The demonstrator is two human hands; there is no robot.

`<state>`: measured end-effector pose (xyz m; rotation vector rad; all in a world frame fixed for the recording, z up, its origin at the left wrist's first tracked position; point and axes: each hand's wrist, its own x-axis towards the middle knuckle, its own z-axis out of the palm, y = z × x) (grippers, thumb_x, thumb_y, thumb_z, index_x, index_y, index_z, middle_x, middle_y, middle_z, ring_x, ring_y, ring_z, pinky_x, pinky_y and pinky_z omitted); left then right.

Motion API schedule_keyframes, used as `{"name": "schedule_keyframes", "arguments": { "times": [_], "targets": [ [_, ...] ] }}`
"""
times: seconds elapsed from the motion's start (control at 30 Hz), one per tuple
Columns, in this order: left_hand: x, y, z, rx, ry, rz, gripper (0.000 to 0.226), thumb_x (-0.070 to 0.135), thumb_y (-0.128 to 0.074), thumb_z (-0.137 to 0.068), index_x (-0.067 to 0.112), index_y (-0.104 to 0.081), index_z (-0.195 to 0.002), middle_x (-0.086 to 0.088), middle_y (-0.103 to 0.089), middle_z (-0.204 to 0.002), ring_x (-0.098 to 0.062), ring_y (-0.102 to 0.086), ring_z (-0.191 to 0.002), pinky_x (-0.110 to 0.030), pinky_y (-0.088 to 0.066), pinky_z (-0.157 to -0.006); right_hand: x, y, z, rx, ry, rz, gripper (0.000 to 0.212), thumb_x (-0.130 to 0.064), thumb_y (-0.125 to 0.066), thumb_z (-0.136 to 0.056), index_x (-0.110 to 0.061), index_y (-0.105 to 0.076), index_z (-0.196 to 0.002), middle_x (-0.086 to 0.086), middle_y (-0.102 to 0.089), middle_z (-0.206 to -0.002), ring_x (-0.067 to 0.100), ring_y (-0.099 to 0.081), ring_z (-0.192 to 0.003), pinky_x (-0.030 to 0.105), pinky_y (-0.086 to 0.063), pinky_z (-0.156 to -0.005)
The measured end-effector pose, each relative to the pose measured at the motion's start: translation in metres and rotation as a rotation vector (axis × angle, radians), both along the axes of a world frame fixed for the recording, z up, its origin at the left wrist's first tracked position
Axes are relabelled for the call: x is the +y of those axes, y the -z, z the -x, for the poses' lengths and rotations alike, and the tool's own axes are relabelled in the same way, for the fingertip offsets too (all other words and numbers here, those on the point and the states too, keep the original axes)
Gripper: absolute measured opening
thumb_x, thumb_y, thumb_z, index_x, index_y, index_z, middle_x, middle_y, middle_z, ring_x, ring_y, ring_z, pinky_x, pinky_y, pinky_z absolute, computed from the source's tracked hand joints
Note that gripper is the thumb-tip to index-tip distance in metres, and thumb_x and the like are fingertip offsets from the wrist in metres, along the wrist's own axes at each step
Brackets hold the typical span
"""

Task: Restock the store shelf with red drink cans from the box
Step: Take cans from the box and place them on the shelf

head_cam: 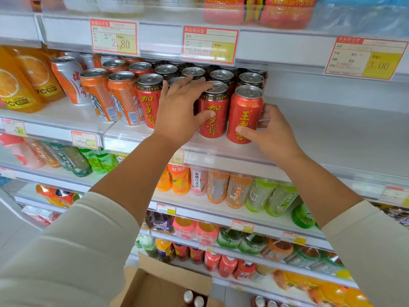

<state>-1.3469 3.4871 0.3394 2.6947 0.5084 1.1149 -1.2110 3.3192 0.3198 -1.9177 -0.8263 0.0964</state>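
Several red drink cans stand in rows on the white shelf (309,129) at chest height. My left hand (181,107) is wrapped around a red can (213,120) in the front row, fingers over its top and thumb on its label. My right hand (270,131) grips the rightmost red can (243,114), which stands upright on the shelf's front edge. Another red can (148,98) stands to the left of my left hand. A cardboard box (159,286) lies open at the bottom of the view, with two can tops (193,298) showing inside.
Orange-and-white cans (119,100) and orange juice bottles (24,83) fill the shelf's left part. The shelf right of the red cans is bare. Price tags (210,44) hang on the rail above. Lower shelves hold rows of bottled drinks (239,189).
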Motion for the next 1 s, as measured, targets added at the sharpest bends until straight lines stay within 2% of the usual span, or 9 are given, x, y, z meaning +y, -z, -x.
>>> {"name": "schedule_keyframes", "arguments": {
  "times": [0.17, 0.47, 0.57, 0.6, 0.67, 0.73, 0.83, 0.9, 1.0],
  "targets": [
    [0.001, 0.001, 0.000, -0.006, 0.009, 0.002, 0.062, 0.035, -0.076, -0.082, 0.025, -0.055, -0.139, 0.002, -0.053, -0.146, -0.025, -0.036, -0.143, -0.059, -0.010, -0.119, 0.004, 0.000, 0.000, -0.003, 0.005, -0.001, 0.072, -0.031, -0.083, -0.072, -0.018, -0.044, -0.131, 0.003, -0.056, -0.125, 0.015, -0.057, -0.107, 0.029, -0.046, -0.091],
    [0.000, -0.002, 0.001, 0.044, 0.011, 0.016, 0.067, 0.038, -0.075, -0.083, 0.026, -0.049, -0.143, 0.001, -0.045, -0.152, -0.024, -0.029, -0.147, -0.058, -0.007, -0.120, 0.006, 0.003, 0.001, -0.007, 0.017, 0.016, 0.076, -0.033, -0.084, -0.070, -0.019, -0.043, -0.132, 0.005, -0.054, -0.125, 0.016, -0.058, -0.106, 0.032, -0.048, -0.093],
    [-0.004, -0.004, 0.012, 0.013, 0.021, 0.035, 0.075, 0.042, -0.073, -0.082, 0.022, -0.043, -0.148, -0.003, -0.038, -0.156, -0.026, -0.025, -0.149, -0.057, -0.013, -0.120, -0.008, 0.001, 0.015, -0.109, 0.134, -0.123, 0.064, -0.032, -0.082, -0.071, -0.023, -0.045, -0.123, 0.007, -0.050, -0.115, 0.015, -0.055, -0.095, 0.031, -0.049, -0.088],
    [-0.006, -0.003, 0.021, -0.039, 0.035, 0.041, 0.072, 0.043, -0.070, -0.083, 0.019, -0.045, -0.146, -0.004, -0.041, -0.154, -0.026, -0.029, -0.147, -0.054, -0.019, -0.120, -0.015, -0.001, 0.026, -0.171, 0.165, -0.217, 0.054, -0.031, -0.080, -0.074, -0.025, -0.045, -0.115, 0.007, -0.050, -0.109, 0.016, -0.055, -0.090, 0.032, -0.050, -0.084],
    [-0.016, 0.007, 0.050, -0.175, 0.066, 0.037, 0.057, 0.037, -0.068, -0.087, 0.015, -0.055, -0.137, -0.004, -0.053, -0.143, -0.022, -0.044, -0.135, -0.038, -0.030, -0.116, -0.030, 0.002, 0.057, -0.215, 0.133, -0.387, 0.036, -0.023, -0.073, -0.081, -0.029, -0.045, -0.104, 0.003, -0.052, -0.095, 0.014, -0.054, -0.081, 0.028, -0.049, -0.076],
    [-0.029, 0.034, 0.089, -0.266, 0.062, 0.063, 0.040, 0.027, -0.066, -0.091, 0.014, -0.062, -0.128, 0.003, -0.062, -0.125, -0.019, -0.056, -0.116, -0.028, -0.041, -0.104, -0.042, 0.016, 0.095, -0.176, -0.004, -0.447, 0.032, -0.012, -0.066, -0.085, -0.033, -0.046, -0.099, -0.007, -0.051, -0.085, 0.007, -0.052, -0.073, 0.020, -0.045, -0.071],
    [-0.045, 0.102, 0.160, -0.219, 0.011, 0.262, 0.031, 0.025, -0.060, -0.093, 0.016, -0.065, -0.123, 0.007, -0.062, -0.111, -0.018, -0.062, -0.097, -0.035, -0.053, -0.087, -0.049, 0.062, 0.148, -0.087, -0.249, -0.301, 0.027, -0.012, -0.063, -0.086, -0.033, -0.050, -0.097, -0.011, -0.055, -0.082, 0.004, -0.053, -0.071, 0.014, -0.043, -0.068],
    [-0.048, 0.163, 0.208, -0.062, -0.088, 0.429, 0.033, 0.030, -0.057, -0.093, 0.021, -0.063, -0.124, 0.007, -0.062, -0.113, -0.015, -0.063, -0.096, -0.039, -0.055, -0.084, -0.044, 0.110, 0.175, 0.030, -0.376, -0.059, 0.024, -0.014, -0.063, -0.088, -0.034, -0.053, -0.098, -0.011, -0.057, -0.086, 0.007, -0.056, -0.076, 0.013, -0.044, -0.067],
    [-0.052, 0.263, 0.275, 0.203, -0.315, 0.726, 0.035, 0.037, -0.060, -0.089, 0.037, -0.058, -0.124, 0.016, -0.057, -0.123, -0.007, -0.061, -0.098, -0.037, -0.055, -0.086, -0.026, 0.199, 0.203, 0.196, -0.487, 0.312, 0.025, -0.013, -0.062, -0.090, -0.034, -0.057, -0.102, -0.011, -0.061, -0.099, 0.003, -0.058, -0.087, 0.013, -0.044, -0.072]
  ]
}}
